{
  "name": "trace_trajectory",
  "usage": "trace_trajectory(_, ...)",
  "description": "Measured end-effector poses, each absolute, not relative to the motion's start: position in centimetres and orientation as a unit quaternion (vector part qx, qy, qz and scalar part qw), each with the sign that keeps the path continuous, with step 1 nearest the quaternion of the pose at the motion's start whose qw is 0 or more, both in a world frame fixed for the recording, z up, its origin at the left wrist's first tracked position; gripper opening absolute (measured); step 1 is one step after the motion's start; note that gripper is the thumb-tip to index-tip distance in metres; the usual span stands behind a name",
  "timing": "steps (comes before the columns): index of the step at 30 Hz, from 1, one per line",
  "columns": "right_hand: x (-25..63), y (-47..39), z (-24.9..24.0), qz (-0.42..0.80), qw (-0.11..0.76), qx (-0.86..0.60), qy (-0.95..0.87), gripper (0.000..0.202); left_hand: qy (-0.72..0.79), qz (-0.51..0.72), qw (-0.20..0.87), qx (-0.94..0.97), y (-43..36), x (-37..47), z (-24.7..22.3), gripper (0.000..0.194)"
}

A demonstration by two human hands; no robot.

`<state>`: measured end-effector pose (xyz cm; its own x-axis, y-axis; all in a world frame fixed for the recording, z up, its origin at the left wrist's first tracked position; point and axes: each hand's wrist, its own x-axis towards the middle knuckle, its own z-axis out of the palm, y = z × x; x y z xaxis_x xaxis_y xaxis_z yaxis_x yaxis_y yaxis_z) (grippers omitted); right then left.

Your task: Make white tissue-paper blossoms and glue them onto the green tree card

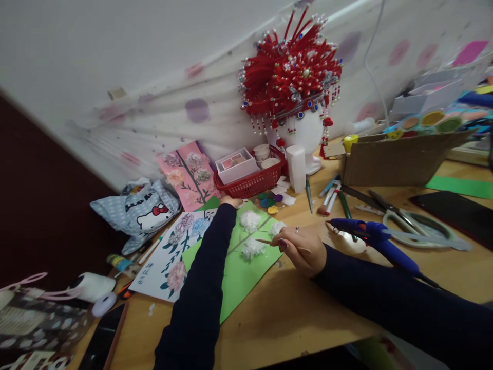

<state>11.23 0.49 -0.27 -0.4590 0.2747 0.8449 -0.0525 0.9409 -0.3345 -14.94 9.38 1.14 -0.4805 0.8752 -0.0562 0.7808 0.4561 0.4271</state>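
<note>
In the head view my right hand (pixel 302 247) is closed round a thin wooden stick (pixel 265 241), its pointed end towards a white fluffy flower (pixel 253 248). That flower sits on a light green sheet (pixel 241 285) with painted branches. Another white flower (pixel 250 221) lies above it, and a third (pixel 277 227) is partly behind my right hand. At the sheet's upper left edge is my left hand (pixel 230 201), mostly hidden by its sleeve, so its fingers do not show. A blue glue gun (pixel 379 241) lies right of my right hand.
Behind the sheet stand a red basket (pixel 250 185) and a white head form (pixel 306 131) wearing a red beaded headdress (pixel 292 72). Scissors (pixel 408 218), pens (pixel 331 198) and a cardboard box (pixel 393 159) are at right. A flower picture (pixel 154 280) and a phone (pixel 102 339) lie left.
</note>
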Motion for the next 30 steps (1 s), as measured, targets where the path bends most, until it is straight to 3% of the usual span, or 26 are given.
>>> trace_trajectory(7, 11.2, 0.6, -0.3, 0.162, 0.517, -0.083, -0.837, 0.032, 0.806, 0.312, 0.248, 0.438, 4.7, -18.0, 5.0, 0.024)
trace_trajectory(14, 11.1, 0.7, -0.9, 0.157, 0.506, -0.11, -0.841, 0.034, 0.775, 0.241, 0.379, 0.444, -4.5, -21.9, 4.1, 0.052)
trace_trajectory(21, 11.1, 0.7, -0.7, 0.176, 0.526, -0.095, -0.827, 0.031, 0.775, 0.287, 0.152, 0.542, -7.1, -20.7, 3.2, 0.028)
trace_trajectory(28, 10.6, 0.5, -0.4, 0.211, 0.518, -0.083, -0.825, 0.03, 0.724, 0.149, 0.164, 0.653, -8.7, -16.9, 2.0, 0.022)
trace_trajectory(30, 10.6, 0.5, -0.7, 0.215, 0.502, -0.08, -0.834, 0.03, 0.717, 0.158, 0.196, 0.65, -8.5, -16.9, 1.5, 0.02)
